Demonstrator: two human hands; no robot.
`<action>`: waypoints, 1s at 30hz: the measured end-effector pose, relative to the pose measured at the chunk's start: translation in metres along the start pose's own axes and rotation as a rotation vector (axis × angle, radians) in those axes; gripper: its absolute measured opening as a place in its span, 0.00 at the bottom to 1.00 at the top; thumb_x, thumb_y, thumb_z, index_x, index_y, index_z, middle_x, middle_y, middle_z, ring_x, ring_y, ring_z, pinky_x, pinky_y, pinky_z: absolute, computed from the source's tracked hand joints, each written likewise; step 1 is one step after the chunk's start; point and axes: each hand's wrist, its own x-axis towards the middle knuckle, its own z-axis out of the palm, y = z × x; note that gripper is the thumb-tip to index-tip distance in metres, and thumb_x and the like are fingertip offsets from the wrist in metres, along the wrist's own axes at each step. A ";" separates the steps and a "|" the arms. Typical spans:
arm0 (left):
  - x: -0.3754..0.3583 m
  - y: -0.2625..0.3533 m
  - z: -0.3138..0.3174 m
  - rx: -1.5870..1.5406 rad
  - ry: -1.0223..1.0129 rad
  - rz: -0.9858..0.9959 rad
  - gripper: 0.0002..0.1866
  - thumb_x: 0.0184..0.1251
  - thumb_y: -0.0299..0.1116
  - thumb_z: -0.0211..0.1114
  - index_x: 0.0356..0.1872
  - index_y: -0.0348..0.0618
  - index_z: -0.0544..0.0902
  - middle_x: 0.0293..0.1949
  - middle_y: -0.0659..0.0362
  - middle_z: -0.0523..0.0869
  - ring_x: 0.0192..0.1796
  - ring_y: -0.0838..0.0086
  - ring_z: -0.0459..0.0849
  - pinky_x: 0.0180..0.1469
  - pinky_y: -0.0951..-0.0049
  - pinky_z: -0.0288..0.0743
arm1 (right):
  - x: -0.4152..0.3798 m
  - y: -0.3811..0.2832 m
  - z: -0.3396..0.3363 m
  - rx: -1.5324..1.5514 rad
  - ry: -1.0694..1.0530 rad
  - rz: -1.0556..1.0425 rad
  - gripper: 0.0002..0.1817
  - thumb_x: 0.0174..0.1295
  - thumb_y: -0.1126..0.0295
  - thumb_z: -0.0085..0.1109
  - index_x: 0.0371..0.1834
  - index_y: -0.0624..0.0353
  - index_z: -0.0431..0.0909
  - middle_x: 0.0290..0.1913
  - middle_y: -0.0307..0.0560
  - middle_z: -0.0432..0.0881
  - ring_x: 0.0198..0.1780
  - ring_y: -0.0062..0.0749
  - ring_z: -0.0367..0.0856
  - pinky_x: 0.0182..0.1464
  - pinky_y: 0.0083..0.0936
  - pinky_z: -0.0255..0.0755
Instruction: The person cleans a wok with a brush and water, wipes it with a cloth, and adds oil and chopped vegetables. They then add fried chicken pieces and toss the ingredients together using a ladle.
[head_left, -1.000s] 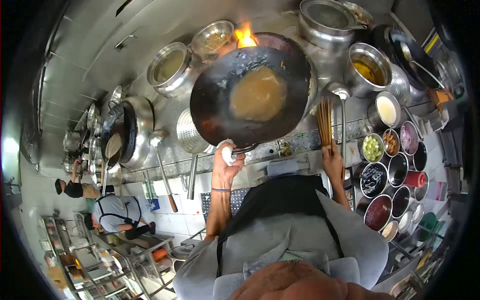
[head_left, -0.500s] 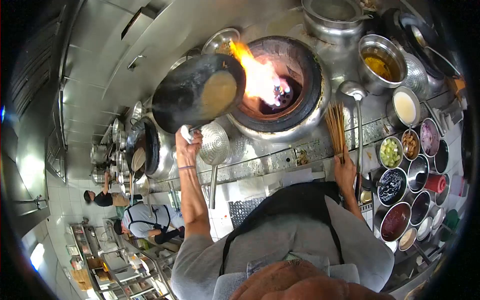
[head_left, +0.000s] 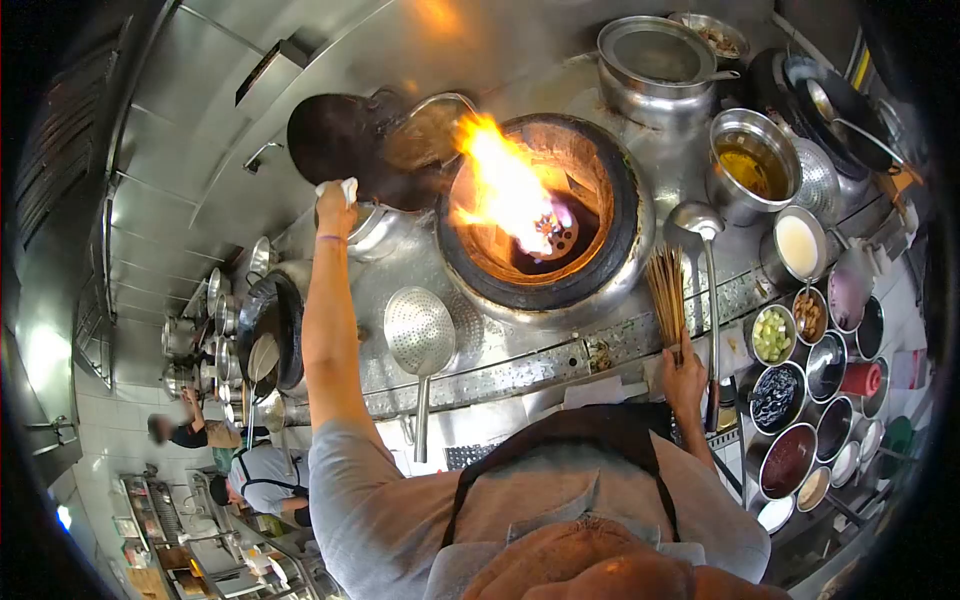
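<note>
My left hand [head_left: 336,208] is closed round a white cloth [head_left: 349,190] at the near edge of a dark wok [head_left: 330,140], gripping the wok there. The wok is tilted, left of the burner [head_left: 625,215], over a metal bowl at the back. Tall flames [head_left: 505,185] rise from the burner. My right hand [head_left: 684,378] is wrapped round the lower end of a bamboo brush [head_left: 667,295], whose bristles point away from me. A ladle [head_left: 711,300] lies just right of the brush.
A perforated skimmer [head_left: 420,335] lies in front of the burner. Bowls of ingredients, among them green pieces [head_left: 772,335] and dark red sauce [head_left: 788,460], stand at the right. Behind them are an oil pot [head_left: 752,170] and a lidded pot [head_left: 655,65]. Two people [head_left: 262,480] are at the far left.
My left hand and the wok have moved away from me and slightly left, and the wok has tipped. The liquid seen in it before is no longer clearly visible. My right hand still holds the brush.
</note>
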 end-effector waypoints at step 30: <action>-0.377 -0.051 -0.194 -0.159 -0.140 -0.700 0.04 0.59 0.30 0.59 0.27 0.52 0.73 0.16 0.59 0.74 0.12 0.73 0.69 0.08 0.80 0.53 | 0.085 -0.109 -0.071 0.788 -0.331 -0.037 0.35 0.62 0.62 0.62 0.69 0.68 0.61 0.43 0.45 0.79 0.36 0.23 0.78 0.35 0.20 0.74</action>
